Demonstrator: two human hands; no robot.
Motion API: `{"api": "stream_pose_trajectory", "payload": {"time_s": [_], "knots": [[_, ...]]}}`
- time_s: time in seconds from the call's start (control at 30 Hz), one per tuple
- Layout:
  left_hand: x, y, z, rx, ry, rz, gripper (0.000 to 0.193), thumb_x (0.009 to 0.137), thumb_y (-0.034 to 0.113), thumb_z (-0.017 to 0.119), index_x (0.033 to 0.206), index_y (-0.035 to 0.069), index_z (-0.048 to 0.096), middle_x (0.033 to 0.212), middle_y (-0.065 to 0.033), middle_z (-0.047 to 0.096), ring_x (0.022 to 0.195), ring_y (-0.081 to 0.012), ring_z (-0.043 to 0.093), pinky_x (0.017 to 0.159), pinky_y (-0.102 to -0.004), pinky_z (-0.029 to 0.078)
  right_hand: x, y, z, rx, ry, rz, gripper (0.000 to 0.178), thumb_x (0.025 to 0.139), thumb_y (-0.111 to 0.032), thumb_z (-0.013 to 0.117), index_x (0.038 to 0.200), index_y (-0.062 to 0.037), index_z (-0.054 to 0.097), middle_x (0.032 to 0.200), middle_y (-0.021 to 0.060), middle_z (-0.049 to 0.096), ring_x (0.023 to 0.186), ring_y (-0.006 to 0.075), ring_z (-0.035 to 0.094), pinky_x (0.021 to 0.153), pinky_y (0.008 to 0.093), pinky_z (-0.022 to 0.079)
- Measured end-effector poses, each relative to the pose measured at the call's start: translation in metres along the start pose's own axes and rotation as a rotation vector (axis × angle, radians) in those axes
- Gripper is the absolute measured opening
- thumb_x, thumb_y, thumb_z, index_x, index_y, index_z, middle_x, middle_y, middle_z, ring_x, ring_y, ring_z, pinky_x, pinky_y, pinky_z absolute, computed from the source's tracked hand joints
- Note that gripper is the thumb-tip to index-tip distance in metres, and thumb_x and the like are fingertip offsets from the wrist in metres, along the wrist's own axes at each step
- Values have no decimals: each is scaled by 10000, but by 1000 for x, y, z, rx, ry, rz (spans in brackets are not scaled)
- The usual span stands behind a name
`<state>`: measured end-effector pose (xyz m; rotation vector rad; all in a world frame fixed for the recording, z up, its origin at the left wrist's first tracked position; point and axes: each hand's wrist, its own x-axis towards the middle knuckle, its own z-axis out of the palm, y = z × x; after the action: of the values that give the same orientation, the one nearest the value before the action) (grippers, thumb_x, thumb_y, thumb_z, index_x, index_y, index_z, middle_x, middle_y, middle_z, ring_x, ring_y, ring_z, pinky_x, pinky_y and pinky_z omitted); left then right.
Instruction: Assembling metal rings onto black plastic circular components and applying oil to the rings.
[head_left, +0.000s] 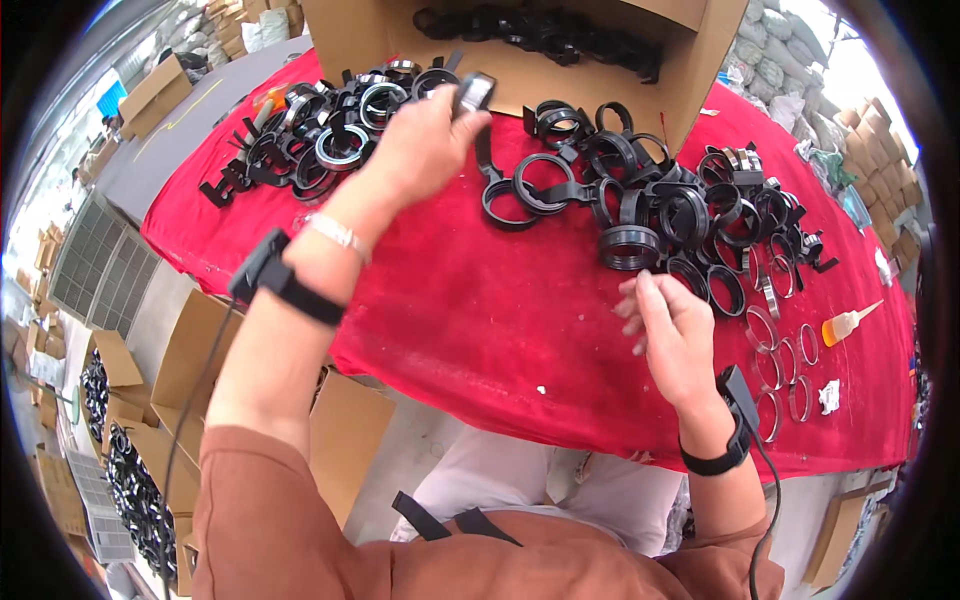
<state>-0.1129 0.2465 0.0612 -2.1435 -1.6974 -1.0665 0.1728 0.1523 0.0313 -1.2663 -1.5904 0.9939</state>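
Gripping a small black-and-silver ring part (474,92) at 12 o'clock, left hand (420,150) is raised over the red cloth (480,310), just below the cardboard box (560,80). Right hand (668,335) at 4 o'clock hangs loose, fingers open w/ nothing in them, just below the black ring pile (680,215).

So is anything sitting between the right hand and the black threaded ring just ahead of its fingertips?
Nothing visible does. The right hand hovers over bare red cloth, fingers pinched, and the black threaded ring lies just beyond its fingertips at the near edge of the pile. The left hand is off to the side, holding a black clamp part.
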Motion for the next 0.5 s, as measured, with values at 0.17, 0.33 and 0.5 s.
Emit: {"api": "stream_pose_trajectory", "payload": {"time_s": [0.17, 0.33, 0.5], "knots": [[38, -39, 30, 397, 98, 52, 436, 881, 361, 551, 1112, -8, 521, 1097, -235, 569, 1047, -387, 521, 882, -460, 417, -24, 12, -14, -29, -20, -67, 133, 883, -105, 595, 881, 22, 631, 673, -15, 555, 619, 34, 472, 556, 201, 402], [22, 52, 52, 304, -108, 360, 480, 799, 399, 620, 1101, 31, 567, 1184, -132, 534, 1152, -314, 440, 951, -504, 353, -46, 27, -47, -76, 99, -92, 86, 866, -55, 602, 887, 23, 632, 687, -2, 580, 629, 37, 500, 568, 198, 420], [14, 90, 86, 436, -400, 393, 328, 777, 312, 627, 936, 27, 663, 1084, -147, 583, 1091, -324, 495, 939, -471, 375, -77, 33, -71, -57, 149, -51, 64, 855, -34, 604, 861, 20, 638, 679, 2, 585, 620, 41, 499, 561, 205, 423]]}}
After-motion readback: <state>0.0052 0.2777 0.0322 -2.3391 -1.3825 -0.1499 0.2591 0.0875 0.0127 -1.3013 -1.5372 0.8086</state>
